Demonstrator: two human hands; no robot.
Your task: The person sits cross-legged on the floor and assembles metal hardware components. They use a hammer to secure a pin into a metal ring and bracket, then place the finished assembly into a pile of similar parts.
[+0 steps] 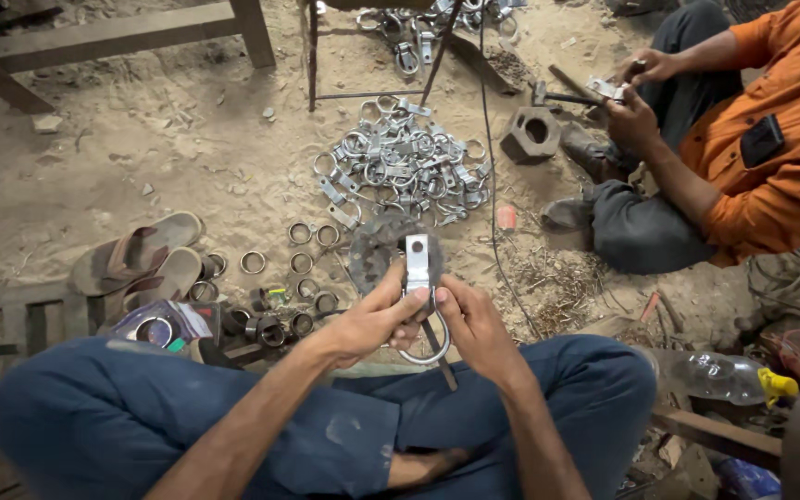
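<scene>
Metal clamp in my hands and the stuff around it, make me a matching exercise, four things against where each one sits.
Things:
1. metal clamp
2. sandals
3. pile of clamps
4. plastic bottle

Places:
A. on the sand at far left
B. lying at lower right
C. held between the left hand and right hand
D. heaped on the ground at top centre

Pairs: 1-C, 2-A, 3-D, 4-B

The sandy dirt floor carries a heap of shiny metal ring clamps. Left of the heap and nearer lie loose short steel rings and brown worn sandals; right of it sits a hexagonal metal block.
</scene>
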